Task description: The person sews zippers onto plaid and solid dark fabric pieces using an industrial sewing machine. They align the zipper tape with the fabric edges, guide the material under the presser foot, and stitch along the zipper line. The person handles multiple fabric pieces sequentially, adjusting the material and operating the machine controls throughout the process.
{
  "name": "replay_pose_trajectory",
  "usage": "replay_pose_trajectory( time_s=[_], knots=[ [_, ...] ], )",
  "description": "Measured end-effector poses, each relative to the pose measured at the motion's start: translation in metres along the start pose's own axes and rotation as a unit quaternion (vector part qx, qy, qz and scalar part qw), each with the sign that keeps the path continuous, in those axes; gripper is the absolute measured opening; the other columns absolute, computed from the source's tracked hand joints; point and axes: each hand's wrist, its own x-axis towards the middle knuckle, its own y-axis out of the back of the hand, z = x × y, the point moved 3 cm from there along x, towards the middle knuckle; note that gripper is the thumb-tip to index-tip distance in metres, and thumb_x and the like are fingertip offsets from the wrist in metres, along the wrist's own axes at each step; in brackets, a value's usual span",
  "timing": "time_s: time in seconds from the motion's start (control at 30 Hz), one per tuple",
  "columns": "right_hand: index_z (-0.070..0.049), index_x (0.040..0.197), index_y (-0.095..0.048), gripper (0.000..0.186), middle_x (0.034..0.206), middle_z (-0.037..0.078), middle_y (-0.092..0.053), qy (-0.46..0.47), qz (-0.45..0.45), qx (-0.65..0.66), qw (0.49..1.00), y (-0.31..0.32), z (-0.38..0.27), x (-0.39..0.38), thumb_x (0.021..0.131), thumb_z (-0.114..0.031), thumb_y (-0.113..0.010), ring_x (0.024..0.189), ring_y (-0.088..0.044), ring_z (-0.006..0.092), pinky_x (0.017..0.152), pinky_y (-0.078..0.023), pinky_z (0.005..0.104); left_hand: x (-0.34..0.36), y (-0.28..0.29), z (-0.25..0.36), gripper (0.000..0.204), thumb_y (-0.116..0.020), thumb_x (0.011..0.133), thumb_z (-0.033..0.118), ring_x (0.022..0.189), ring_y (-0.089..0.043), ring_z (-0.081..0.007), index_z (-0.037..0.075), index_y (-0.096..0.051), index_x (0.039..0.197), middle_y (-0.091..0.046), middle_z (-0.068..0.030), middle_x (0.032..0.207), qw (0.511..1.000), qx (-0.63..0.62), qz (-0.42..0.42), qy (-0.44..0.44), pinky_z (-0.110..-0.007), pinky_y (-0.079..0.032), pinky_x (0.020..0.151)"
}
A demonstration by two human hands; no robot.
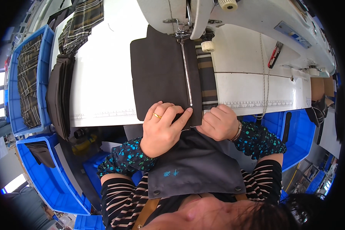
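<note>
A dark brown fabric piece [157, 73] lies on the white sewing table under the presser foot [182, 35]. A silver-toothed zipper [186, 73] runs down it toward me. Plaid fabric [207, 80] shows from beneath its right side. My left hand [161, 124], wearing a ring, rests on the near edge of the brown fabric; its fingers are spread, the index finger near the zipper's lower end. My right hand [220, 122] is closed on the near right corner of the fabric, by the table's front edge. Its fingertips are partly hidden.
The white sewing machine [249, 23] stands over the far side. Stacked dark fabric pieces [61, 92] hang over the table's left edge, beside a blue bin [46, 82] of plaid fabric. A red cutter [275, 55] lies at right. Another blue bin [301, 134] sits lower right.
</note>
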Motion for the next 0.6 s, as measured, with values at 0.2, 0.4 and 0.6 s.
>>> replay_pose_trajectory(
  time_s=[0.2,0.4,0.6],
  knots=[
    [-0.013,0.068,-0.057,0.029,0.071,-0.001,-0.046,0.003,0.011,-0.005,1.0,-0.0016,-0.0004,-0.0001,0.078,-0.024,-0.082,0.062,-0.046,0.0158,0.055,-0.032,0.0314,0.0017,-0.0005,0.0033,0.051,-0.075,0.062,0.006,0.101,-0.065,-0.0238,0.012,-0.081,0.113,-0.066,-0.002,0.104,1.0,0.007,0.008,0.003,-0.045,-0.054,0.094],
    [-0.014,0.066,-0.055,0.032,0.07,-0.001,-0.046,-0.001,0.02,0.0,1.0,-0.002,-0.0028,0.0025,0.079,-0.024,-0.082,0.062,-0.046,0.0159,0.055,-0.031,0.0317,0.0032,-0.0011,0.0024,0.049,-0.075,0.061,0.006,0.097,-0.065,-0.0235,0.011,-0.082,0.11,-0.067,-0.0018,0.102,1.0,-0.012,0.015,0.012,-0.041,-0.052,0.087],
    [-0.014,0.067,-0.056,0.031,0.069,-0.001,-0.046,-0.003,0.023,-0.002,1.0,-0.004,-0.004,-0.0003,0.079,-0.024,-0.083,0.06,-0.045,0.0159,0.054,-0.031,0.0318,0.0046,-0.0014,0.0022,0.05,-0.077,0.06,0.006,0.097,-0.065,-0.0233,0.01,-0.082,0.109,-0.067,-0.0013,0.102,0.999,-0.023,0.007,0.021,-0.039,-0.051,0.085]
  ],
)
